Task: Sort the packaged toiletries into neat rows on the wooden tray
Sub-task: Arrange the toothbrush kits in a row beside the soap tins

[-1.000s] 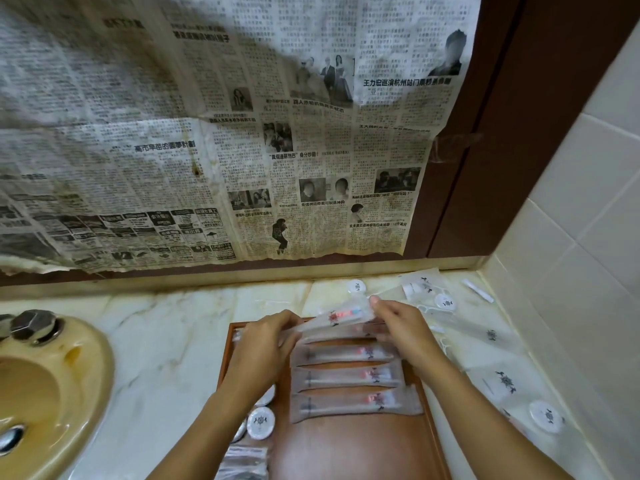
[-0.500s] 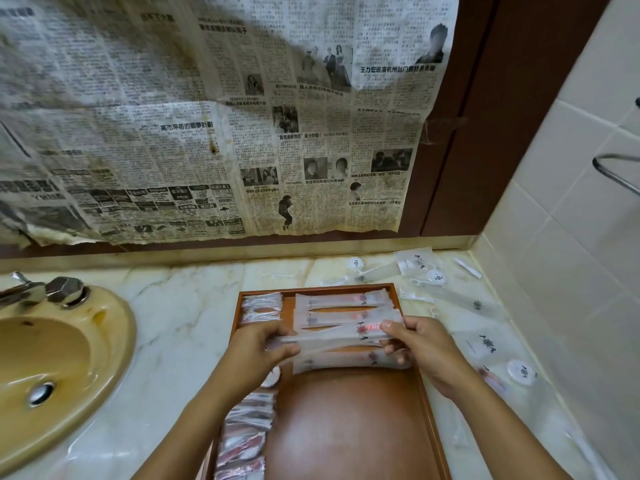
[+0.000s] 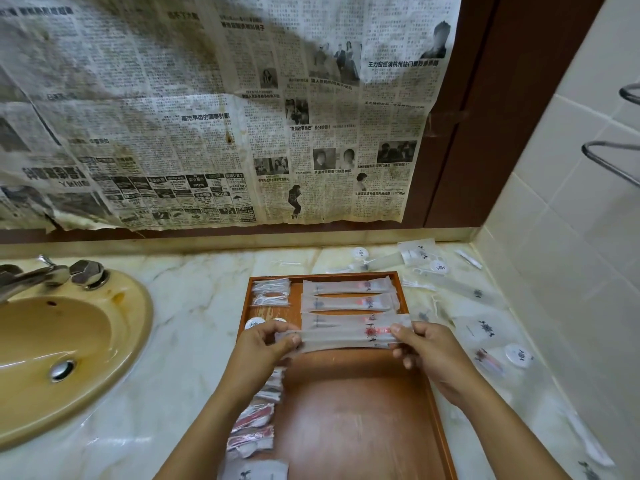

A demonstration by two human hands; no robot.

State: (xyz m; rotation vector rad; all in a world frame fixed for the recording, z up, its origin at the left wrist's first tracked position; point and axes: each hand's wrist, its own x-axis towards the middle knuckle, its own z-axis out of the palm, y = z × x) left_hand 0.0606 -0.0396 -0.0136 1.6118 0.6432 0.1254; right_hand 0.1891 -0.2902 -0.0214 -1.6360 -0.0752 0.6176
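Note:
A wooden tray (image 3: 349,407) lies on the marble counter. Three long frosted packets (image 3: 346,302) lie in rows at its far end. My left hand (image 3: 263,348) and my right hand (image 3: 427,351) pinch the two ends of another long packet (image 3: 343,336), holding it level just in front of those rows. Small packets (image 3: 270,292) sit in the tray's far left corner, round white lids (image 3: 254,323) lie behind my left hand, and more small packets (image 3: 254,424) line the tray's left side.
Loose packets and round lids (image 3: 517,355) are scattered on the counter right of the tray, up to the tiled wall. A yellow sink (image 3: 59,344) with a tap is at the left. Newspaper covers the mirror behind.
Both hands brought the long packet from the tray's far end toward me, down to just in front of the rows.

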